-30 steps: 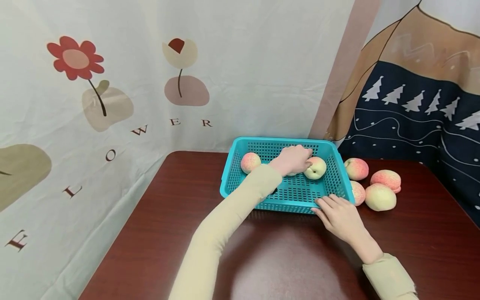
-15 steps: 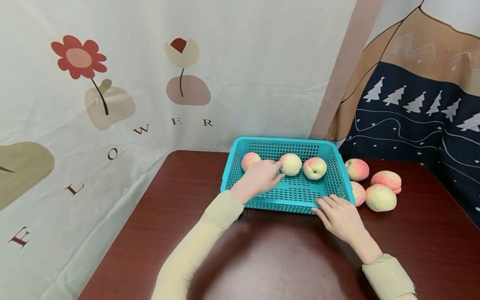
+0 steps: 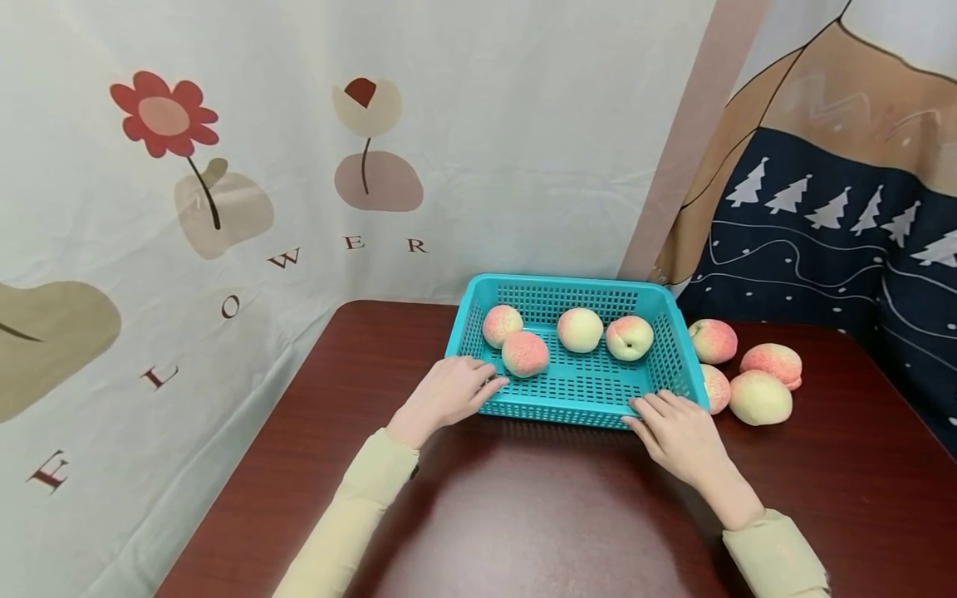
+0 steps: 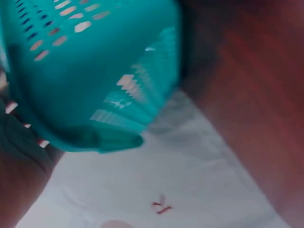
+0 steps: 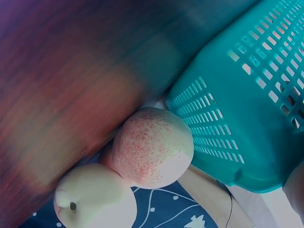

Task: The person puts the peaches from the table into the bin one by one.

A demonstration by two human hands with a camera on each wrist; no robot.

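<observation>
A turquoise plastic basket point(image 3: 591, 415) stands at the far side of the table with several peaches inside. Two lie together at the left, a pinkish peach point(image 3: 526, 355) in front of a paler peach point(image 3: 503, 325). A yellowish peach point(image 3: 580, 330) lies in the middle, and right of it another peach point(image 3: 630, 338) shows its stem hollow. My left hand point(image 3: 449, 392) is at the front left corner, its fingers loosely bent over the rim. My right hand point(image 3: 676, 436) grips the front rim near the right corner, fingers over it and thumb outside.
Several more peaches are grouped right of the basket, among them a speckled peach point(image 5: 153, 147) against its side wall and a pale peach point(image 3: 760, 397). Behind the brown table point(image 3: 538, 515) hangs a printed curtain point(image 3: 523, 149), close to the basket's back.
My left hand has drawn back from the middle peach, leaving it in the basket, and moved left and nearer to the front left corner. My right hand has stayed on the rim.
</observation>
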